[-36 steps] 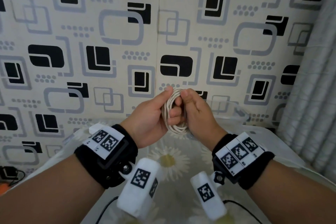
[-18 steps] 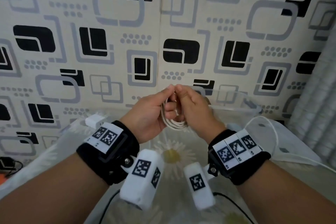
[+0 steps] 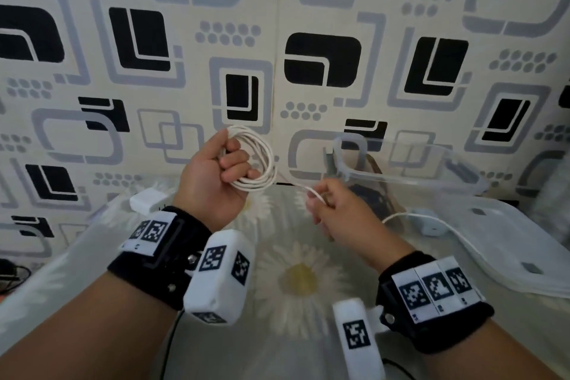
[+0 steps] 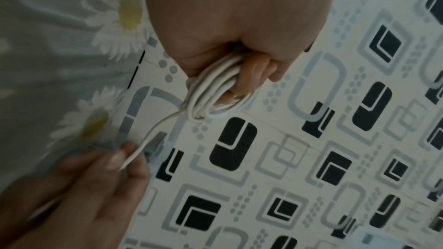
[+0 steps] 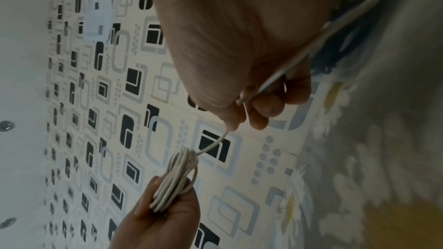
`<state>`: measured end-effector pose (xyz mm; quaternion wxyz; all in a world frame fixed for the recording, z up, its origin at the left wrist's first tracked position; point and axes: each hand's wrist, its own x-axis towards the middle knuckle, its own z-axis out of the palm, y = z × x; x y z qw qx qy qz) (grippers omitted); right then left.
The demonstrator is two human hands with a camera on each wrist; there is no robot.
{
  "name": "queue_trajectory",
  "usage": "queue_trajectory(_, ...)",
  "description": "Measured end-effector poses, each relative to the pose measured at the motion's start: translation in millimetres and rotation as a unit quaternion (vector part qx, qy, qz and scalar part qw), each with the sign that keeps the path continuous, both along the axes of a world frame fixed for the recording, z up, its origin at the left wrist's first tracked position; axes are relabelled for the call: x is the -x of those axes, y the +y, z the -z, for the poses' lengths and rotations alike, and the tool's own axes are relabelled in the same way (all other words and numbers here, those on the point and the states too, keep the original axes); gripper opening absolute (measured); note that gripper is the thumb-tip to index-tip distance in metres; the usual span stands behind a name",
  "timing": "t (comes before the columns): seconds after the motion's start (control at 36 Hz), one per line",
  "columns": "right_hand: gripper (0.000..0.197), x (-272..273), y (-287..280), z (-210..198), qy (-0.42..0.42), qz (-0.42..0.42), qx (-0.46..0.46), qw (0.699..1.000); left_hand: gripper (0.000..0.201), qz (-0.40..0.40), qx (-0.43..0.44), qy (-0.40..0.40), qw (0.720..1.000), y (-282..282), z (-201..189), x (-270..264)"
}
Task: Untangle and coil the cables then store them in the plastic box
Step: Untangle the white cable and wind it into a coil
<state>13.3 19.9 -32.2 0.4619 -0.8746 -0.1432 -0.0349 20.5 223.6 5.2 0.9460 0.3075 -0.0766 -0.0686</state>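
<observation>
My left hand (image 3: 226, 163) grips a coil of white cable (image 3: 262, 160) held up above the table, with its fingers curled through the loops (image 4: 215, 92). A free strand runs from the coil to my right hand (image 3: 320, 203), which pinches it between thumb and fingers (image 5: 242, 113). Behind that hand the white cable (image 3: 431, 219) trails across the table to the right. The clear plastic box (image 3: 410, 176) stands at the back right, with dark cables inside it. In the right wrist view the coil (image 5: 175, 183) sits low in my left hand.
The box's clear lid (image 3: 509, 244) lies flat at the right. A white charger block (image 3: 148, 200) sits at the back left of the daisy-print tablecloth (image 3: 296, 281). The patterned wall stands close behind. Black cords hang at the table's front edge.
My hands were together on the coil; now the right hand has pulled away to the right with a strand, and the left keeps the coil. The view has tilted down.
</observation>
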Motion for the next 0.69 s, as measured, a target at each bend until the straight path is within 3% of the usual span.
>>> queue_trajectory(0.22,0.013,7.5,1.0,11.8,-0.047,-0.093,0.104,0.989,0.04,-0.052,0.017,0.061,0.997,10.5,26.4,-17.4)
queue_trajectory(0.33,0.015,9.0,-2.6,8.0,-0.06,-0.108,0.086,0.989,0.039,-0.058,-0.005,0.042,0.997,3.5,30.3,-16.3)
queue_trajectory(0.42,0.015,10.9,-1.1,8.3,-0.054,-0.136,0.128,0.981,0.038,-0.025,-0.013,0.015,0.999,-3.0,34.9,-13.8)
queue_trajectory(0.56,0.043,12.7,-2.9,10.4,-0.034,-0.174,0.158,0.971,0.031,-0.037,-0.052,-0.019,0.998,-8.8,41.6,-14.3)
queue_trajectory(0.61,0.038,13.1,-3.0,8.5,-0.043,-0.18,0.157,0.97,0.028,-0.054,-0.088,-0.033,0.994,-10.5,42.9,-13.7)
queue_trajectory(0.69,0.015,13.6,-0.2,6.7,-0.09,-0.17,0.145,0.97,0.024,-0.07,-0.16,-0.044,0.984,-17.0,46.1,-11.4)
